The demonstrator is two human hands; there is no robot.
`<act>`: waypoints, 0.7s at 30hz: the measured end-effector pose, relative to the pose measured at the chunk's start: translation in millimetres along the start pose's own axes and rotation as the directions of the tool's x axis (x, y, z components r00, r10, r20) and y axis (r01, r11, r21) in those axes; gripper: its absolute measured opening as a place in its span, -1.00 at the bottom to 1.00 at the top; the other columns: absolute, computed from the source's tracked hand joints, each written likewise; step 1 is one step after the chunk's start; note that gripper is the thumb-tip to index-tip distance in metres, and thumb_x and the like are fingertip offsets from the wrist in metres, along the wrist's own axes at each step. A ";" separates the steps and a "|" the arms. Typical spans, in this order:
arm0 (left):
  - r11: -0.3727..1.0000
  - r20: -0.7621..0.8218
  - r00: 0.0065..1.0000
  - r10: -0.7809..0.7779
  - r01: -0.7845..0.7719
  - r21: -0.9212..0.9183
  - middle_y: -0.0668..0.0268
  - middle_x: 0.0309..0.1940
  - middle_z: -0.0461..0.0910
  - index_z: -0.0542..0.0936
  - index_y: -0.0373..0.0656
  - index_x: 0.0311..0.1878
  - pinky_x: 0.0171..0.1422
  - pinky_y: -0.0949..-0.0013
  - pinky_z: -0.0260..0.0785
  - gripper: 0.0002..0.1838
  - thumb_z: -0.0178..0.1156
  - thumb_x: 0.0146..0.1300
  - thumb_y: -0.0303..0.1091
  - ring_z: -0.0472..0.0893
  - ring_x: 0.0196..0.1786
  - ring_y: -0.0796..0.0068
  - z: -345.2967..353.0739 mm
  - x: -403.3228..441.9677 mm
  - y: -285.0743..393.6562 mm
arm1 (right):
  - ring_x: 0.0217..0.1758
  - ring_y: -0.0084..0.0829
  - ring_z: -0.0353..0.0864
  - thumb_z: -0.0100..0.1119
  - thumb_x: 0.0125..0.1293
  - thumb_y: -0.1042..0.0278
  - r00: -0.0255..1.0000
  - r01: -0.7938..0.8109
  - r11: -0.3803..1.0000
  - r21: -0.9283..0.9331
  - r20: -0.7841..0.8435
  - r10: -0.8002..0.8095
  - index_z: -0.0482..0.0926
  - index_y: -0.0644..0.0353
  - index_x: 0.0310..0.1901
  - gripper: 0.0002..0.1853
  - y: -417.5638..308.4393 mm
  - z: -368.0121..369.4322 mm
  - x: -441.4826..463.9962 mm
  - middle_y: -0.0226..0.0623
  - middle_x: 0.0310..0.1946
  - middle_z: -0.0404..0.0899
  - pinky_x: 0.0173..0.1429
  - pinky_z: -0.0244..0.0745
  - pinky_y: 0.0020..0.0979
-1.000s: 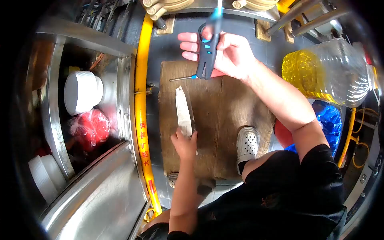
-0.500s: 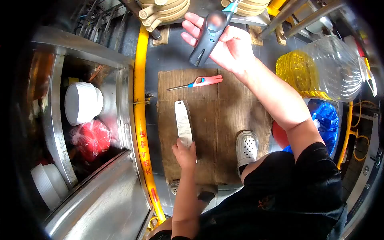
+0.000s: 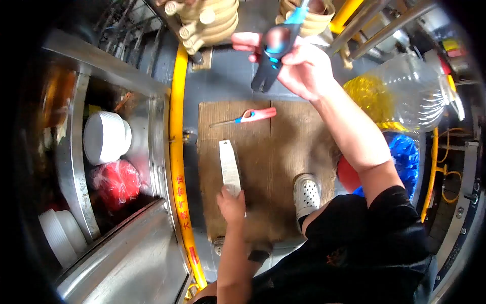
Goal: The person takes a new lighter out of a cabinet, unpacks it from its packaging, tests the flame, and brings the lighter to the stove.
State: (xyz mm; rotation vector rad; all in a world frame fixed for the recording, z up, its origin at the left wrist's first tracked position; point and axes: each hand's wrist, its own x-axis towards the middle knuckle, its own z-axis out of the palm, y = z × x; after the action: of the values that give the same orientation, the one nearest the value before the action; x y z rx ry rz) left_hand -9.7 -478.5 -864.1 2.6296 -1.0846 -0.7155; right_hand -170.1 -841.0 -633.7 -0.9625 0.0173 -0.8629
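Note:
My right hand (image 3: 304, 66) holds a black and blue lighter (image 3: 271, 58) with a long nozzle, up at the top centre; a finger passes through its trigger loop. My left hand (image 3: 232, 203) grips the lower end of a long white printed package (image 3: 229, 164) above the cardboard. A red and blue lighter (image 3: 255, 115) with a thin metal nozzle lies on the cardboard (image 3: 288, 147), beyond the package and below my right hand.
A yellow pipe (image 3: 177, 126) runs along the left, beside a metal cabinet holding white bowls (image 3: 104, 138) and a red bag (image 3: 116, 183). At right are a bottle of yellow oil (image 3: 372, 99) and a blue bag (image 3: 404, 157). Tan-handled pots (image 3: 215, 23) stand at the top.
My right hand and its lighter first rose away from the red lighter, uncovering it, and the black lighter has tilted. The view has shifted, so the cardboard and package appear lower.

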 end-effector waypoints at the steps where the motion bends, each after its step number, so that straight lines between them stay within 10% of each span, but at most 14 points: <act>1: 1.000 0.039 0.999 -0.005 0.004 0.028 -0.08 0.09 0.50 0.39 -0.19 0.35 0.25 -0.08 0.44 -0.21 0.50 0.09 -0.13 0.52 0.17 -0.19 -5.9 1.0 0.3 | 0.59 0.13 0.17 0.23 0.13 0.38 0.999 0.033 0.999 -0.041 0.000 -0.033 0.54 0.18 -0.14 -0.76 -17.3 13.6 -1.0 0.34 0.48 0.23 0.52 0.19 -0.15; 7: 0.983 0.256 0.966 -0.044 -0.004 0.184 -0.08 0.27 0.49 0.24 -0.22 0.49 0.28 -0.04 0.49 -0.02 0.48 0.10 0.00 0.57 0.25 -0.08 -9.6 26.4 -26.6 | 0.69 -0.01 0.01 0.19 0.47 0.37 0.877 0.479 0.863 -0.159 0.064 -0.476 0.55 -0.08 0.27 -0.64 -135.6 107.6 3.5 -0.13 0.64 0.02 0.63 0.19 0.04; 15: 0.910 0.452 0.850 -0.269 0.072 0.407 0.01 0.29 0.50 0.22 -0.28 0.48 0.30 0.07 0.53 0.06 0.53 0.06 0.09 0.58 0.30 0.07 -14.1 64.3 -15.8 | 0.55 -0.08 0.32 0.18 0.37 0.67 0.598 0.796 0.595 -0.113 -0.008 -0.801 0.58 -0.06 0.13 -0.60 -241.4 199.2 35.9 -0.01 0.44 0.36 0.65 0.18 -0.04; 21: 0.940 0.384 0.889 -0.250 0.127 0.318 0.04 0.22 0.56 0.34 -0.23 0.36 0.25 0.06 0.56 -0.02 0.62 -0.05 0.00 0.61 0.25 0.07 -15.5 60.0 -19.4 | 0.54 0.00 0.31 0.17 0.36 0.71 0.625 0.780 0.623 -0.049 0.089 -0.775 0.56 0.00 0.13 -0.60 -261.6 240.6 57.6 0.06 0.45 0.32 0.64 0.24 -0.04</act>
State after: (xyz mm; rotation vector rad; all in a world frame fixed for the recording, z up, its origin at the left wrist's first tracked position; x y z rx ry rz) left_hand 46.7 -507.1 -879.2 2.9389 -1.1100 -1.3096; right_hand -207.3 -779.5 -280.9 -1.0807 -0.4622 -1.6572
